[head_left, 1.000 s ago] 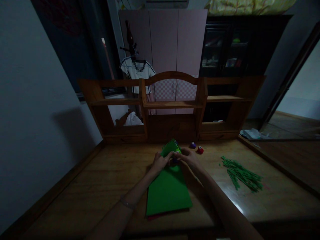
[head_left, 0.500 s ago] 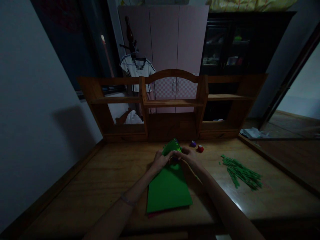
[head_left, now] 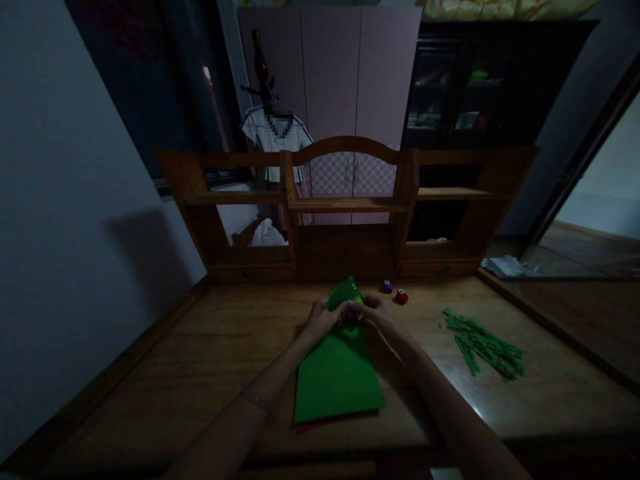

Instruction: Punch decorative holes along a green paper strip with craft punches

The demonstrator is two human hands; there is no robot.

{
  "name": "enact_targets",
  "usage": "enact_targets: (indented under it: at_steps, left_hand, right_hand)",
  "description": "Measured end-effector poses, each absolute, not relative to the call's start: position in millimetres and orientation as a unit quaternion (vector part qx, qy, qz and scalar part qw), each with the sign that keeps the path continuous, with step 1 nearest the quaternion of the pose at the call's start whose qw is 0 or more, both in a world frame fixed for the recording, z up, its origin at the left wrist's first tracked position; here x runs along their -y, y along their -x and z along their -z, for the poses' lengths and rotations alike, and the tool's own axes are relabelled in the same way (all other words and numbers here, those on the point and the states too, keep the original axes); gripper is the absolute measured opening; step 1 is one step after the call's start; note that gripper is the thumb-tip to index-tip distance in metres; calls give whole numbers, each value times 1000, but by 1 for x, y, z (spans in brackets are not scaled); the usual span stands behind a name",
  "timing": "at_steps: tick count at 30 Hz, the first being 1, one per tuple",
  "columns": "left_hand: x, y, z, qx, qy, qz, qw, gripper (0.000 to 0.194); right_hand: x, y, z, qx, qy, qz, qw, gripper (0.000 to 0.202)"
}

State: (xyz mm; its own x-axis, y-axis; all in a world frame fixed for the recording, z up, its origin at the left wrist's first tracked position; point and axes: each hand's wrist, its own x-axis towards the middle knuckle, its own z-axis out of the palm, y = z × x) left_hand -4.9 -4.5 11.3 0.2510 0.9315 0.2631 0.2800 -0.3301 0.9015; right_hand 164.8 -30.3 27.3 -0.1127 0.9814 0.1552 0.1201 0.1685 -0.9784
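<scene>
My left hand (head_left: 324, 321) and my right hand (head_left: 379, 313) meet at the fingertips over the far part of a flat green sheet (head_left: 337, 377), which looks like paper or foam. Both hands are closed in a pinch, but the dim light hides what is between the fingers. Just beyond them a green piece (head_left: 343, 293) stands up at a slant, with brighter green bits along its right side. A thin pale strand hangs by my right wrist. Under the green sheet's near edge shows a strip of red sheet (head_left: 313, 427).
Right of my hands, a purple spool-like item (head_left: 387, 287) and a red one (head_left: 401, 297) sit on the wooden desk (head_left: 225, 347). A pile of thin green strips (head_left: 483, 343) lies farther right. A wooden shelf unit (head_left: 350, 207) closes off the desk's back edge.
The camera view has shifted very slightly. Both hands stay together over the green sheet, with only a tiny movement at the fingertips.
</scene>
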Motion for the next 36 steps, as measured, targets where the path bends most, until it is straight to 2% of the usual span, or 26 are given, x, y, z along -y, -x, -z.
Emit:
enact_targets:
  at_steps: [13, 20, 29, 36]
  left_hand:
    - [4, 2, -11, -448, -693, -434, 362, 37]
    - [4, -1, 2, -436, -722, -420, 334, 42]
    - [1, -4, 6, -438, -726, -407, 339, 48]
    - [3, -1, 1, -430, -735, -427, 304, 40]
  right_hand:
    - [32, -164, -27, 579, 466, -449, 497, 39]
    - [27, -165, -20, 556, 507, -395, 527, 39]
    - [27, -165, -21, 537, 515, -423, 516, 41]
    - [27, -165, -22, 565, 512, -418, 495, 39]
